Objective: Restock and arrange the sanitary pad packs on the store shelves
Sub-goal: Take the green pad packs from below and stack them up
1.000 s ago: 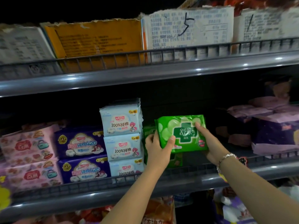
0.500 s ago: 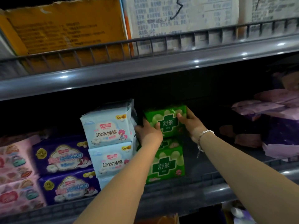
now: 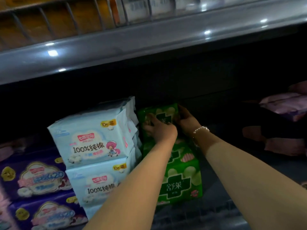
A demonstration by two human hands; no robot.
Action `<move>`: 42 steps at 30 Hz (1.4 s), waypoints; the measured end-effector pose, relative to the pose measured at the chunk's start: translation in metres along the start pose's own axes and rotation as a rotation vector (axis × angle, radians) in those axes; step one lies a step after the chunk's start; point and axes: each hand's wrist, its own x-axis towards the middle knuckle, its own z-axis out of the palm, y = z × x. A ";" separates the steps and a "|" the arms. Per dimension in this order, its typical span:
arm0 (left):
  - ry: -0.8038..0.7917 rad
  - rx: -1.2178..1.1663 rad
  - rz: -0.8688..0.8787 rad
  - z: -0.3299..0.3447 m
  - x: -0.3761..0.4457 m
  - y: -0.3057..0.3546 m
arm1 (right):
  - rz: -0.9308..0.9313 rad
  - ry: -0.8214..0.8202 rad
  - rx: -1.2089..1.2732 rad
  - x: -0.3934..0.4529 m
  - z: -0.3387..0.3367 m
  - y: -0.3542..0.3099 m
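Glossy grey metal upper shelf edge catching ceiling-light glints, wire guard rail above it, dark shadowed shelf recess behind, grey lower shelf deck

A green sanitary pad pack with a dark green cross sits upright atop a matching green pack on the shelf, pushed back, just right of stacked pale blue packs. Purple packs lie stacked farther left.

Lower green pack behind forearms.
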 end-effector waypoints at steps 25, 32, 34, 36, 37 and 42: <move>-0.011 0.071 0.425 -0.131 -0.232 -0.148 | -0.265 0.010 -0.109 -0.324 0.057 0.001; 0.041 0.081 0.149 -0.181 -0.292 -0.234 | -0.083 -0.080 -0.107 -0.418 0.120 0.058; 0.015 0.094 0.113 -0.186 -0.302 -0.257 | -0.025 -0.090 -0.115 -0.438 0.134 0.072; -0.010 0.131 0.100 -0.186 -0.312 -0.281 | 0.058 -0.119 -0.142 -0.453 0.147 0.090; -0.023 0.145 0.092 -0.185 -0.318 -0.293 | 0.128 -0.145 -0.145 -0.460 0.152 0.101; -0.107 0.193 -0.075 -0.172 -0.339 -0.353 | 0.352 -0.218 -0.273 -0.490 0.173 0.166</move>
